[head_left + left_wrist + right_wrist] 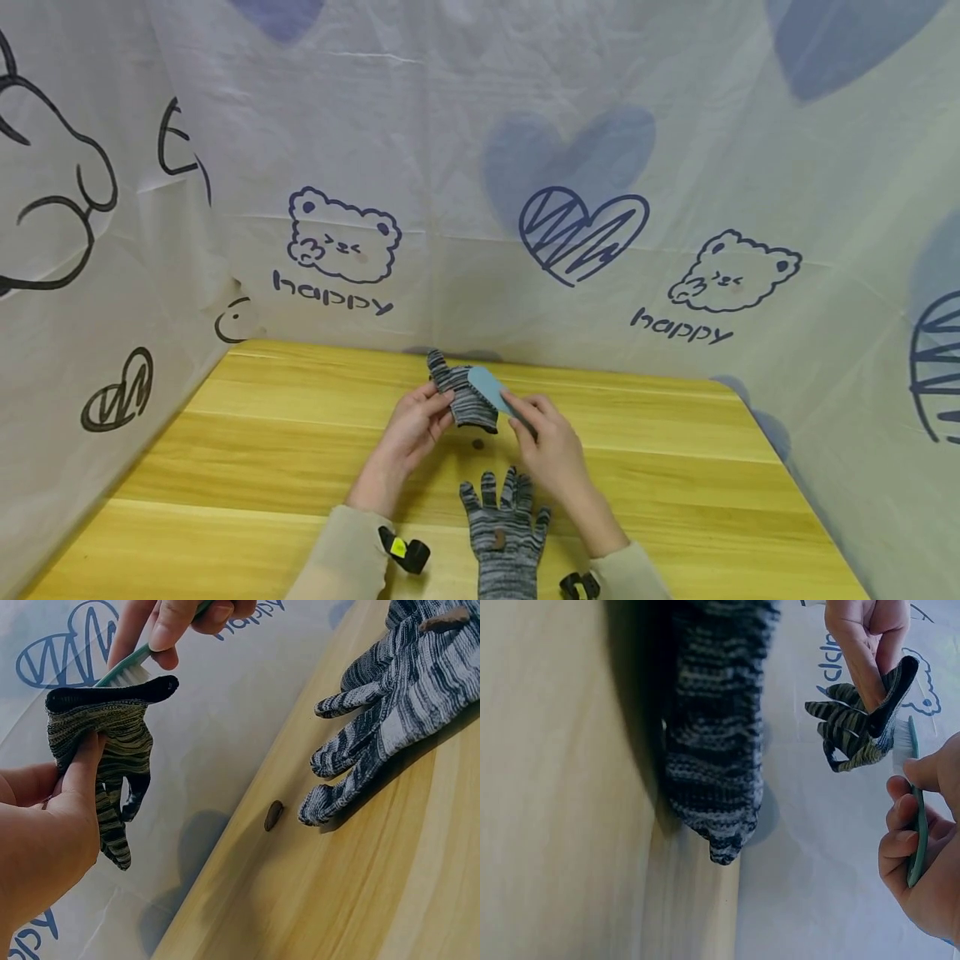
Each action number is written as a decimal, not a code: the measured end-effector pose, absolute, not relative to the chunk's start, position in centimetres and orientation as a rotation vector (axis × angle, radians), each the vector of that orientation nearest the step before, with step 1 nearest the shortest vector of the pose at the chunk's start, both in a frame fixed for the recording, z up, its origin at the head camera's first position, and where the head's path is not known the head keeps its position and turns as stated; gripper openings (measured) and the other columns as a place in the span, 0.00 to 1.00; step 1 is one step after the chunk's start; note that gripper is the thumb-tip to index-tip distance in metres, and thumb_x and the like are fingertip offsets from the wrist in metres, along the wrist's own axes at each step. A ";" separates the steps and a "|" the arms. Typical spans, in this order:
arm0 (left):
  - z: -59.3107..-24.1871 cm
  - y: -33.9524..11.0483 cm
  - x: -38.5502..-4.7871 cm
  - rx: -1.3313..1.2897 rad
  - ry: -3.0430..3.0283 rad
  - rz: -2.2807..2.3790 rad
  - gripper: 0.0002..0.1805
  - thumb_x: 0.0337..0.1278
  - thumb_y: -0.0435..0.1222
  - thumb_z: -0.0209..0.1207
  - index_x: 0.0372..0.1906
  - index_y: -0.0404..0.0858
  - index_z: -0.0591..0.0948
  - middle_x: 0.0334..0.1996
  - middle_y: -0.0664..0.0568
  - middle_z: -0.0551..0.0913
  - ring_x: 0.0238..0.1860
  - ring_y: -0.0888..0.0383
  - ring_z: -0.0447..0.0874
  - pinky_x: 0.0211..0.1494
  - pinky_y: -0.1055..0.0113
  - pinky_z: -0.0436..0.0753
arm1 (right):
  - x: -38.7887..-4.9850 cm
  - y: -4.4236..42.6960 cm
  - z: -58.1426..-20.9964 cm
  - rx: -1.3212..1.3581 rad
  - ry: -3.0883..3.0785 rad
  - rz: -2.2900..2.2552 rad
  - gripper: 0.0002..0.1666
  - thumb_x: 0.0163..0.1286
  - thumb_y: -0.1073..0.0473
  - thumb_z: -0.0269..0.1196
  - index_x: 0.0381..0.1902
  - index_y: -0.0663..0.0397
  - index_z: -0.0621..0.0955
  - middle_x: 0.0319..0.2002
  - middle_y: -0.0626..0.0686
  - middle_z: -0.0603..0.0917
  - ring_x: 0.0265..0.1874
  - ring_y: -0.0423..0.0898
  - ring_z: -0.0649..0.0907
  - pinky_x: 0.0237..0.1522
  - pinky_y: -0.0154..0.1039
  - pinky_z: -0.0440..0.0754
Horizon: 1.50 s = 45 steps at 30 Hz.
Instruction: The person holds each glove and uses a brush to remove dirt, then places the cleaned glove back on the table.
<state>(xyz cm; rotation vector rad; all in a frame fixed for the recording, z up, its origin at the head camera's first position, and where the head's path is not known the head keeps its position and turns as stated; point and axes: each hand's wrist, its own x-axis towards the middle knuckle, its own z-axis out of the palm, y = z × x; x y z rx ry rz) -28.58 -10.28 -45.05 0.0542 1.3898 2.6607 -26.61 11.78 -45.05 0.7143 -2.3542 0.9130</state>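
In the head view my left hand [411, 425] pinches a grey-and-black striped knit glove [474, 410] raised over the table. My right hand [553, 446] grips a blue-green brush [487, 388], its head against the glove near the cuff. The left wrist view shows the brush's white bristles [136, 675] at the dark cuff [112, 695]; the right wrist view shows its green handle [919, 840] under curled fingers. A matching glove [508, 562] lies nearer me with its fingers spread, a brown piece [498, 539] on its back or palm; I cannot tell which side.
A small dark brown lump [478, 444] lies on the yellow wood-grain table [300, 450] between the two gloves. White cloth [450, 167] with bear and heart drawings hangs behind and at both sides. Black wrist cameras [405, 552] sit by my sleeves.
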 end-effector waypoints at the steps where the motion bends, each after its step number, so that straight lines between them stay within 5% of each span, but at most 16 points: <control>1: -45.1 -10.3 -28.6 0.053 1.389 2.662 0.24 0.79 0.23 0.43 0.74 0.21 0.63 0.47 0.53 0.86 0.46 0.64 0.87 0.51 0.74 0.86 | -26.7 11.8 -45.1 0.708 -2.353 0.916 0.28 0.71 0.68 0.68 0.67 0.49 0.82 0.49 0.53 0.84 0.29 0.41 0.78 0.25 0.33 0.73; 20: -44.5 -10.4 -28.6 0.024 1.331 2.726 0.24 0.79 0.23 0.43 0.74 0.19 0.62 0.52 0.47 0.84 0.50 0.61 0.87 0.59 0.70 0.84 | -26.7 12.2 -44.7 0.511 -2.336 1.097 0.27 0.76 0.63 0.64 0.71 0.50 0.78 0.49 0.60 0.83 0.36 0.52 0.81 0.34 0.43 0.78; 26: -44.3 -9.8 -28.4 0.030 1.372 2.716 0.25 0.79 0.22 0.42 0.75 0.20 0.62 0.63 0.36 0.78 0.52 0.61 0.86 0.62 0.69 0.83 | -26.1 11.5 -44.4 0.588 -2.365 1.141 0.31 0.77 0.60 0.64 0.75 0.47 0.74 0.53 0.62 0.78 0.37 0.54 0.76 0.34 0.43 0.73; 38: -44.2 -8.0 -27.6 0.123 1.410 2.645 0.29 0.77 0.20 0.40 0.78 0.21 0.55 0.75 0.26 0.61 0.67 0.52 0.75 0.70 0.67 0.76 | -25.0 10.3 -44.3 0.637 -2.392 1.141 0.17 0.71 0.54 0.71 0.57 0.43 0.85 0.50 0.55 0.73 0.26 0.42 0.67 0.29 0.34 0.69; 45: -44.4 -7.4 -27.5 0.133 1.427 2.637 0.29 0.75 0.20 0.41 0.77 0.21 0.57 0.73 0.25 0.64 0.59 0.58 0.80 0.62 0.74 0.81 | -25.1 10.0 -44.6 0.658 -2.366 1.142 0.16 0.65 0.56 0.77 0.49 0.44 0.86 0.50 0.54 0.75 0.34 0.49 0.74 0.32 0.36 0.71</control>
